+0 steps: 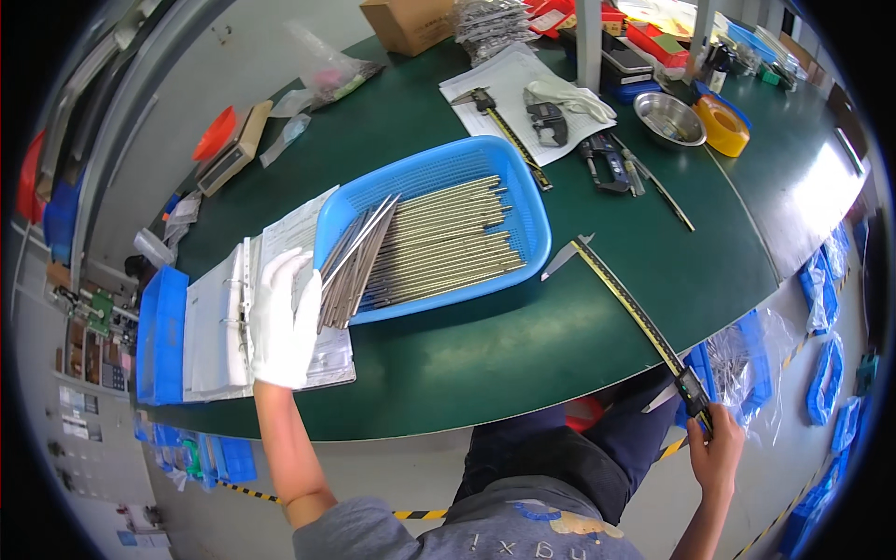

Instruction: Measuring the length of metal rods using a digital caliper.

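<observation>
Rods [347, 271] sit clamped in the gloved left hand [283, 322] over the blue basket [527, 201], while the right hand [714, 455] grips a long caliper [635, 313], seemingly for measuring.

Bright, even light, glare on the green table [803, 187], fisheye-bent dark edges.

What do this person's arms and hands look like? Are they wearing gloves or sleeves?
The left hand wears a white fabric glove that ends at the wrist. The right hand has no glove. Both forearms are uncovered; a grey short-sleeved top with a printed design shows at the lower edge of the picture. No watch or jewellery can be seen.
</observation>
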`<state>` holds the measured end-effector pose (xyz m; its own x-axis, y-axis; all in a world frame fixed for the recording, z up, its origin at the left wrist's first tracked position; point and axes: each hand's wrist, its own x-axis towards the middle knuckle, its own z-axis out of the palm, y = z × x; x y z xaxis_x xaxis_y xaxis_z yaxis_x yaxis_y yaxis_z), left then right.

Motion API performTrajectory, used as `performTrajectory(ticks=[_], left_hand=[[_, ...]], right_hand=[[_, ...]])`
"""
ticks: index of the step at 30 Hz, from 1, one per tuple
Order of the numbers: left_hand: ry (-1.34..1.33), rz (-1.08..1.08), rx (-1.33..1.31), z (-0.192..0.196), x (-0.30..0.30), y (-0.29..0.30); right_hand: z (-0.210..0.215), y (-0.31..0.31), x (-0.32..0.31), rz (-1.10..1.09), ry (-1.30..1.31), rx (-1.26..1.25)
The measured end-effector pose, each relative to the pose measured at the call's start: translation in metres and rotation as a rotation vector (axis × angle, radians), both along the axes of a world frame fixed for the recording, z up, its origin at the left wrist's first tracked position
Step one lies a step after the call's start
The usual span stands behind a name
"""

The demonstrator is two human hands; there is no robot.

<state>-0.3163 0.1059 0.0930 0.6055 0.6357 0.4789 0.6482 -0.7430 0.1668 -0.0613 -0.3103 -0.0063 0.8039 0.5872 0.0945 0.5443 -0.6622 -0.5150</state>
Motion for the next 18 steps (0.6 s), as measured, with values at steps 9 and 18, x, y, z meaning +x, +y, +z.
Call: performTrajectory(ticks=[9, 18], left_hand=[[0.240, -0.218, -0.191, -0.001, 0.091, 0.000], [0.743, -0.278, -0.242, -0.044, 0.204, 0.057]], right_hand=[[-0.002, 0.000, -0.001, -0.028, -0.007, -0.021], [-0.002, 0.001, -0.002, -0.006, -0.070, -0.028]])
